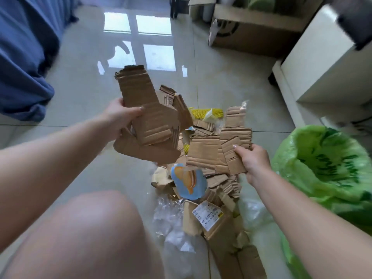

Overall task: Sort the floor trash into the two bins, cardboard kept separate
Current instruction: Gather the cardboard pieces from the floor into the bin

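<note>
The left hand [120, 115] holds a stack of torn cardboard pieces [149, 121], thumb pressed across the front face and fingers hidden behind, so its grip is closed on the stack. The right hand [251, 160] pinches a second sheaf of cardboard [217, 150] at its near right corner, thumb on top, grip closed on that too. Both bundles are lifted clear of the floor and sit near each other, probably so the cardboard is gathered together and kept apart from the other trash before it goes to a bin.

Both forearms reach forward from the lower corners of the view, the left one raised higher, the right wrist bent slightly inward. A bare knee [90, 234] fills the space below the left arm, which suggests a crouch.

Under and just beyond the hands lies the floor pile [213, 198]: more cardboard scraps, a blue and orange wrapper [189, 182], yellow foam netting [207, 113] and clear plastic film [171, 218]. Just right of the right hand stands a bin lined with a green bag [322, 164], mouth open. Farther off, beyond the pile to the right, a brown cardboard box [251, 35] stands on the shiny tiled floor [84, 77]; whether it is the second bin cannot be told.
</note>
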